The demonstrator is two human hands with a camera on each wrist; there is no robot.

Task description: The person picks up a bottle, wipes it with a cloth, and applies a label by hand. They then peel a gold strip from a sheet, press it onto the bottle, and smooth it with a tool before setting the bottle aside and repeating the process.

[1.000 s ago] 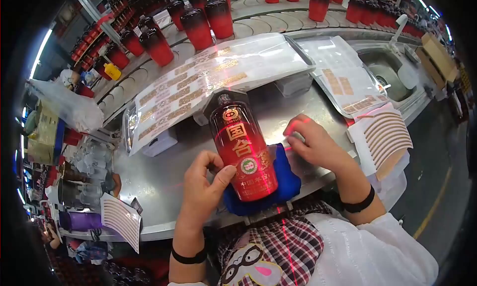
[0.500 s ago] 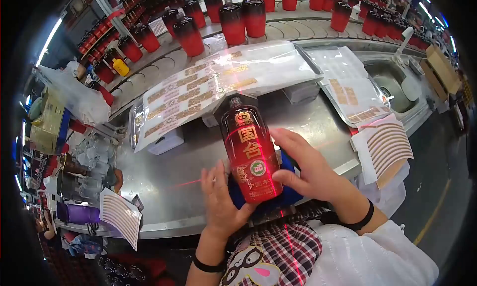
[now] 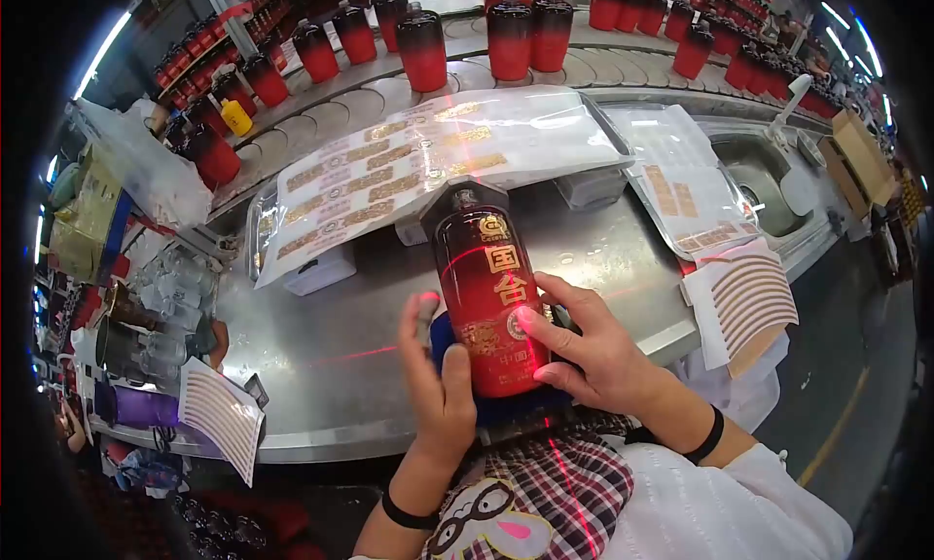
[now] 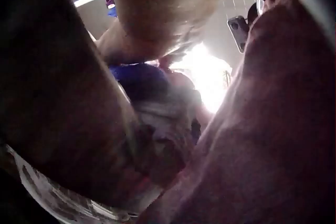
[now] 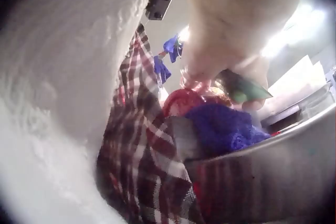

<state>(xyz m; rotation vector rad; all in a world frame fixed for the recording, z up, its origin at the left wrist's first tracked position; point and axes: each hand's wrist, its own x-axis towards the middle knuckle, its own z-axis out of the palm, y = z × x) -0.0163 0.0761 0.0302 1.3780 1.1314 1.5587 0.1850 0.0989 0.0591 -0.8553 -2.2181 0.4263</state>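
Observation:
A black-to-red bottle (image 3: 477,297) with gold characters lies tilted, neck away from me, its neck end in a dark angular holder (image 3: 438,198) and its base by a blue cloth (image 5: 220,129). My right hand (image 3: 603,361) lies at its right side, one fingertip on the round emblem and the thumb near the base. A green pointed piece (image 5: 247,88) shows under that hand in the right wrist view; whether the fingers hold it I cannot tell. Along the bottle's left side my left hand (image 3: 440,395) stands upright, fingers extended.
Behind the bottle, a raised tray (image 3: 545,161) carries sheets of gold labels. Striped label sheets (image 3: 749,297) lie at the right, near a sink (image 3: 759,166). Similar bottles (image 3: 511,39) line the conveyor (image 3: 603,66) at the back. Another striped sheet (image 3: 219,414) is at the left.
My right hand has come in from the right onto the bottle. My left hand has let go of the bottle's lower front and moved to its left side. The bottle has turned, its print shifting right.

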